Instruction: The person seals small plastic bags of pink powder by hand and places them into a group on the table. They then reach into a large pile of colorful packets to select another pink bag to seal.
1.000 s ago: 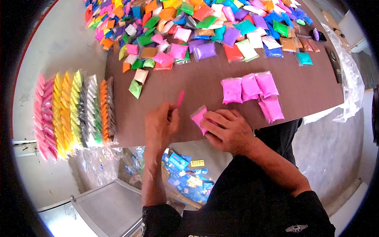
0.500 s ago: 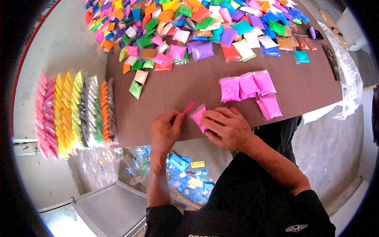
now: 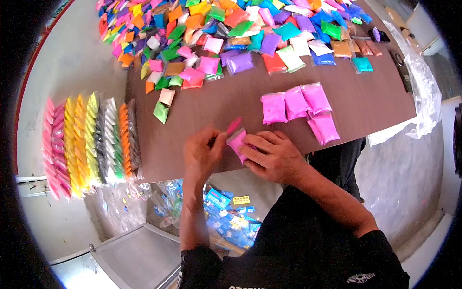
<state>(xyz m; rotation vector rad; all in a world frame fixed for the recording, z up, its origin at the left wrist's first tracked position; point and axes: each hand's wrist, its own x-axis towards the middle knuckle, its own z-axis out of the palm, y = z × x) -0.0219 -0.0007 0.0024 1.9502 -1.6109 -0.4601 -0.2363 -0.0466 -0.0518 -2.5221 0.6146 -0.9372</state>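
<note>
My right hand (image 3: 276,156) is closed on a bright pink sachet (image 3: 237,143) at the near part of the brown table, its fingers over the sachet's right side. Thumb and forefinger of my left hand (image 3: 204,150) are pinched together just left of that sachet. From their tips a thin deep-pink strip (image 3: 234,125) sticks out, blurred, above the sachet's top corner. Beyond my right hand lie several more pink sachets: a row with a left sachet (image 3: 273,108) and a right one (image 3: 316,98), and a nearer overlapping pair (image 3: 324,128).
A heap of many-coloured sachets (image 3: 240,29) covers the table's far side. Twisted strips of sachets (image 3: 79,144) line the left. A peach sachet (image 3: 167,97) and a green one (image 3: 161,112) lie apart. Clear plastic (image 3: 423,91) hangs at right; blue packaging (image 3: 226,207) lies below the table edge.
The pink strip at my left fingertips has tilted more upright, over the sachet's corner. The held sachet has shifted slightly left with my right hand. The view has swung a little.
</note>
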